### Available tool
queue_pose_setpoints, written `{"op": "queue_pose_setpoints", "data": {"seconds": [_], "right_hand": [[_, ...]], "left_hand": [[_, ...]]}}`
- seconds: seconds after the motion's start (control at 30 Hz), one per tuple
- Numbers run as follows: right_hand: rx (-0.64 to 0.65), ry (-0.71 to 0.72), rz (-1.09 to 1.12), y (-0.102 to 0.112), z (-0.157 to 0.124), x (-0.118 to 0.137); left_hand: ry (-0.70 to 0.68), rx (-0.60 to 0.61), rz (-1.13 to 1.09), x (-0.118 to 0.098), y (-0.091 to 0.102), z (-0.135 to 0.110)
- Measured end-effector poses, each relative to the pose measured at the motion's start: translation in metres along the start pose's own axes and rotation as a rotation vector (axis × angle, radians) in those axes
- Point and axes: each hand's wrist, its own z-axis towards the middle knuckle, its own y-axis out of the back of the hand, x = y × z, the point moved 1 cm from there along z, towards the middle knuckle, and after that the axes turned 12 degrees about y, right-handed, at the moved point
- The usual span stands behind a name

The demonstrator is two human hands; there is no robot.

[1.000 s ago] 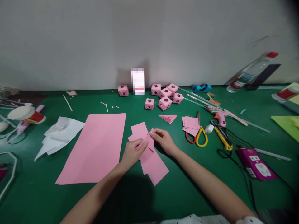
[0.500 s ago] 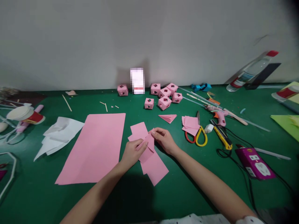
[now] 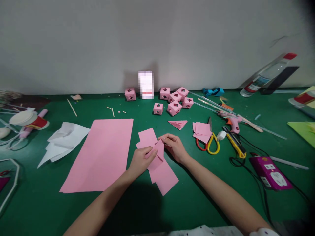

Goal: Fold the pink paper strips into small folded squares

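Single head-worn view. Looks forward and down across table [image 3: 197, 203] toward wall [image 3: 157, 39], which fills the upper part. Close range: forearms [image 3: 221, 193] enter from the bottom edge. Left hand [image 3: 140, 160] and right hand [image 3: 176, 148] meet on paper [image 3: 159, 151] just right of sheet [image 3: 100, 157], mid-frame. Cubes [image 3: 174, 108] lie beyond sheet, at the wall. Scissors [image 3: 208, 144] right of sheet, inside the frame. Wide lens; top right corner dark.

Grey wall [image 3: 98, 39]; green tabletop [image 3: 197, 196]

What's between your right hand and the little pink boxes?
A folded pink paper triangle lies on the green mat between the right hand and the pink boxes, in the head view.
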Motion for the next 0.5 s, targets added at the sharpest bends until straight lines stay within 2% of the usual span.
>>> {"op": "queue_pose_setpoints", "data": {"seconds": [0.37,0.5], "right_hand": [[0.007,0.053,-0.061,-0.0006,0.0001,-0.0021],[0.023,0.036,0.006,0.0009,0.0016,-0.0049]], "left_hand": [[-0.011,0.004,0.021,0.0004,-0.0001,-0.0002],[-0.018,0.000,0.032,0.0002,0.0000,-0.0006]]}}
